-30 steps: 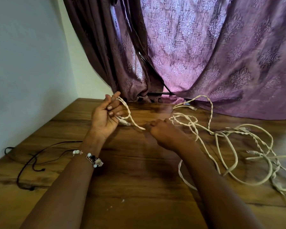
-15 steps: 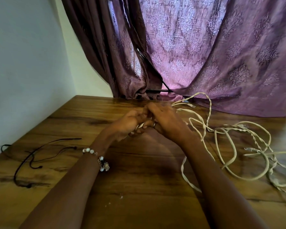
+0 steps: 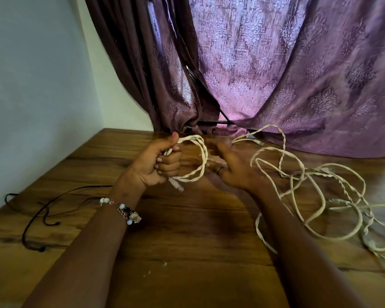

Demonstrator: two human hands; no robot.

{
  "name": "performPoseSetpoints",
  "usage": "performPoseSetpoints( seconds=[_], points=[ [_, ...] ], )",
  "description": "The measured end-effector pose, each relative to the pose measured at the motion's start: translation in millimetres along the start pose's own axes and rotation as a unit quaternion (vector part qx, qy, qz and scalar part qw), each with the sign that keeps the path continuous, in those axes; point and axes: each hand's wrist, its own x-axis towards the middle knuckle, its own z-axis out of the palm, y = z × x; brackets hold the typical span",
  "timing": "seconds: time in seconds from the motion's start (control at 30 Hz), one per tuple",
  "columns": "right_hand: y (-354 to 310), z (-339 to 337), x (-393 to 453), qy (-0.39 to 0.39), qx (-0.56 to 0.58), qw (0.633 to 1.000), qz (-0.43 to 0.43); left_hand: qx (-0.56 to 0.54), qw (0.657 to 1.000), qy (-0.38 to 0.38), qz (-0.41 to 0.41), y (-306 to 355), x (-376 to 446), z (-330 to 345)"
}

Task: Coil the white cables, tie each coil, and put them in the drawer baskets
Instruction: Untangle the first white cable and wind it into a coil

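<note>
My left hand [image 3: 159, 162] grips a small coil [image 3: 200, 165] of white twisted cable, fist closed round its strands, thumb up; a clear plug end hangs below the fist. My right hand [image 3: 233, 167] is just right of the coil, blurred, fingers spread and loosely bent, touching the cable where it runs off to the right. The rest of the white cables [image 3: 316, 196] lie in a loose tangle on the wooden table [image 3: 187, 236] to the right. No drawer or basket is in view.
A thin black cord [image 3: 45, 210] lies looped on the table's left side near the wall. A purple patterned curtain [image 3: 276, 74] hangs behind and rests on the table's far edge. A light wall runs along the left.
A second ago my hands were apart with one strand between them. They met at mid-table, and now my left hand holds a coil of loops while my right has drawn away to the right.
</note>
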Motion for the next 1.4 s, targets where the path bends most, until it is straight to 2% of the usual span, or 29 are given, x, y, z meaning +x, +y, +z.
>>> performPoseSetpoints(
  seconds=[0.1,0.2,0.37,0.57,0.73,0.83,0.9,0.97,1.03,1.17,1.27,1.4],
  points=[
    [-4,19,-2,-0.054,-0.049,0.997,0.016,-0.049,0.997,-0.065,0.011,1,0,-2],
    [1,29,2,-0.049,-0.142,0.987,0.057,-0.073,0.994,-0.082,0.026,2,0,-4],
    [10,17,4,0.022,-0.149,0.988,0.046,-0.079,0.99,0.022,0.114,11,-4,-10],
    [10,-1,0,0.0,-0.265,0.964,0.025,-0.068,0.959,0.195,0.195,19,-8,-24],
    [-16,3,6,-0.141,-0.422,0.896,-0.009,-0.101,0.935,0.226,0.254,19,-5,-22],
    [-33,18,8,-0.17,-0.51,0.839,-0.087,-0.09,0.934,0.228,0.259,16,-4,-21],
    [-45,21,7,-0.133,-0.512,0.836,-0.147,-0.051,0.936,0.249,0.242,14,-2,-21],
    [-51,19,6,-0.049,-0.469,0.858,-0.206,0.035,0.929,0.298,0.217,10,1,-17],
    [-48,18,6,0.035,-0.416,0.875,-0.245,0.09,0.926,0.311,0.194,2,4,-8],
    [-45,13,8,0.109,-0.357,0.899,-0.228,0.133,0.953,0.243,0.121,-13,12,9],
    [-39,4,8,0.16,-0.222,0.946,-0.176,0.189,0.963,0.185,0.052,-21,14,17],
    [-31,-4,7,0.225,-0.141,0.953,-0.144,0.142,0.985,0.094,0.01,-19,12,21]
  ],
)
